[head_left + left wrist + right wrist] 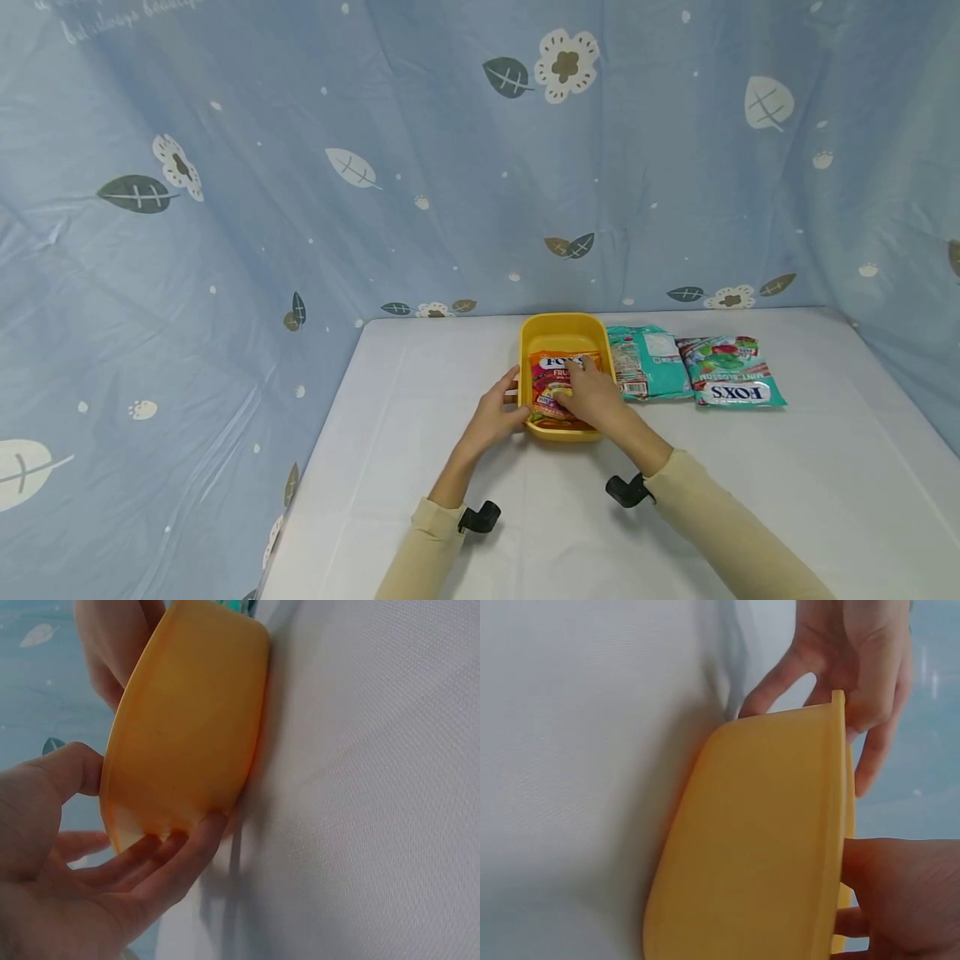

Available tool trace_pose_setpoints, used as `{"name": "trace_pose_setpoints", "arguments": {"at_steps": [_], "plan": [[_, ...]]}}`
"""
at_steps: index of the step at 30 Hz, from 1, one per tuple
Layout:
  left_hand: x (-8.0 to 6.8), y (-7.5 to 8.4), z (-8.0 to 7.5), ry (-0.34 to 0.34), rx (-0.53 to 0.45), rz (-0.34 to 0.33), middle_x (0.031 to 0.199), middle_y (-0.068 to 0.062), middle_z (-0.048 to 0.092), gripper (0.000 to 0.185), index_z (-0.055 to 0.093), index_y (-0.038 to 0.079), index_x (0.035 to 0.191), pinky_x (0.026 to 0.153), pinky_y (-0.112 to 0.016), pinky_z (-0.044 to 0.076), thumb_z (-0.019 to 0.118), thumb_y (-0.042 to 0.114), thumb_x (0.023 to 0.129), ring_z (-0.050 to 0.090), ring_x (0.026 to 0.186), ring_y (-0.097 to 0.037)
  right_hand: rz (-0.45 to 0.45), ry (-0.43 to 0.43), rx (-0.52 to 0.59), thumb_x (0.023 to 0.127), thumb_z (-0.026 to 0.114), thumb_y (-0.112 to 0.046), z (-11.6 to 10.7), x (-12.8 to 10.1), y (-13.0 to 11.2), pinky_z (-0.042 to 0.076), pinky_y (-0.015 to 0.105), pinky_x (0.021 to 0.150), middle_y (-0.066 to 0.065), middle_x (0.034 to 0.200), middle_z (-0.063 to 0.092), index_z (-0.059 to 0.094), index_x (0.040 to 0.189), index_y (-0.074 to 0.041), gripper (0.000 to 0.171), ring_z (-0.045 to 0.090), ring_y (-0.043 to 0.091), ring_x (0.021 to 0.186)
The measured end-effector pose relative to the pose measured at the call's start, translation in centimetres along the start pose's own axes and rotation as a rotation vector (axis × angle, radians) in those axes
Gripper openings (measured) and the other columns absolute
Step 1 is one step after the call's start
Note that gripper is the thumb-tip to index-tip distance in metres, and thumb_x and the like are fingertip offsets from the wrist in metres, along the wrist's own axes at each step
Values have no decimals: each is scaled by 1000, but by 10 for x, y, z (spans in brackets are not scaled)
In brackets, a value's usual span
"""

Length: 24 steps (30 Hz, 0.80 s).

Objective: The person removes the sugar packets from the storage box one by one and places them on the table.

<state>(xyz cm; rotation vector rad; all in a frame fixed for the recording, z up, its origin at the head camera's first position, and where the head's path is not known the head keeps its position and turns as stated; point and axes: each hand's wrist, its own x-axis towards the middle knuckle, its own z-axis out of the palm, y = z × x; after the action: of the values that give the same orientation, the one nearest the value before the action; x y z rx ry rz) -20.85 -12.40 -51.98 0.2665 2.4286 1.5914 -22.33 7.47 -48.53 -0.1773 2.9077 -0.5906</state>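
Note:
A yellow plastic basin (564, 323) stands on the white table. My left hand (495, 412) holds it by its left wall, the thumb at the rim and the other fingers against the outside in the left wrist view. Inside the basin lies a red and orange FOX'S candy packet (545, 387). Over its right part is my right hand (595, 397), thumb and forefinger spread across the packet. In the right wrist view, the fingertips of that hand are hidden behind the wall of the basin.
Right beside the basin lies a teal packet (652, 367), back side up. Further right is another teal FOX'S packet (731, 367). A blue patterned curtain (465, 167) hangs behind the white table (420, 375) and along its left side.

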Motion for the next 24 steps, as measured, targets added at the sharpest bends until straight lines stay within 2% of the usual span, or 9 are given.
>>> {"name": "trace_pose_setpoints", "arguments": {"at_steps": [7, 21, 24], "plan": [[0, -1, 1, 1, -4, -2, 139, -13, 51, 79, 27, 18, 156, 71, -30, 61, 64, 14, 87, 57, 121, -29, 10, 1, 7, 89, 68, -36, 1, 1, 0, 41, 65, 102, 32, 151, 33, 42, 146, -1, 71, 48, 53, 126], [-1, 0, 0, -8, -11, 3, 140, -14, 50, 79, 26, 17, 157, 73, -30, 61, 64, 14, 87, 57, 122, -29, 43, 14, 22, 88, 70, -36, 6, 3, -3, 46, 64, 97, 36, 149, 33, 42, 145, -2, 73, 55, 54, 117], [0, -1, 0, -11, -14, 5, 140, -13, 50, 79, 26, 17, 156, 73, -30, 61, 64, 13, 87, 57, 121, -29, 55, 16, 23, 87, 71, -36, 6, 4, -3, 49, 62, 94, 38, 143, 37, 43, 144, -2, 72, 58, 52, 110]]}}
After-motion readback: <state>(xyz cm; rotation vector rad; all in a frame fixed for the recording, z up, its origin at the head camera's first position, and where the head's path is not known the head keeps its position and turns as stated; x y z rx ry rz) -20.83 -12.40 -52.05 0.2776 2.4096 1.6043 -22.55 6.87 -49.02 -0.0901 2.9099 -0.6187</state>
